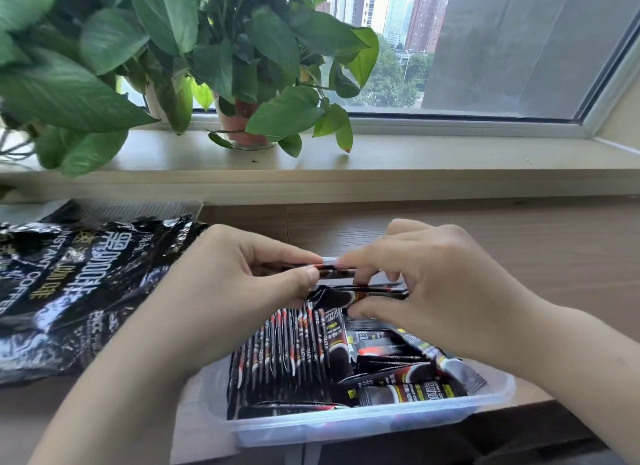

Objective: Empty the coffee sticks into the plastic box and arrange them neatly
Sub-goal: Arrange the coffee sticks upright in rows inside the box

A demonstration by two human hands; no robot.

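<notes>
The plastic box (367, 426) sits nearest, its front wall at the near edge of the desk (519, 243) and, as far as I can tell, slightly past it. Inside, a tidy row of coffee sticks (287, 354) stands on edge along the left side, while loose sticks (398, 371) lie crosswise in a heap on the right. Above the box's far end, both hands hold a small bundle of sticks (346, 277). The left hand (221, 274) pinches one end between thumb and fingers (284, 251), and the right hand (440, 281) curls its fingers round the other. The wrappers look slick, so a slack pinch could let sticks slide out and drop onto the heap or over the far wall. Wedging the bundle in hard could knock the standing row over — and pressing down on the near part of the box might tip it off the edge. To the left the emptied coffee bag (69, 291) lies crumpled just beside the left forearm, leaving little room there. Bare desk lies open to the right and behind the box. Farther back rises the windowsill (415, 156), where a potted plant (239, 84) stands well apart from the work.
</notes>
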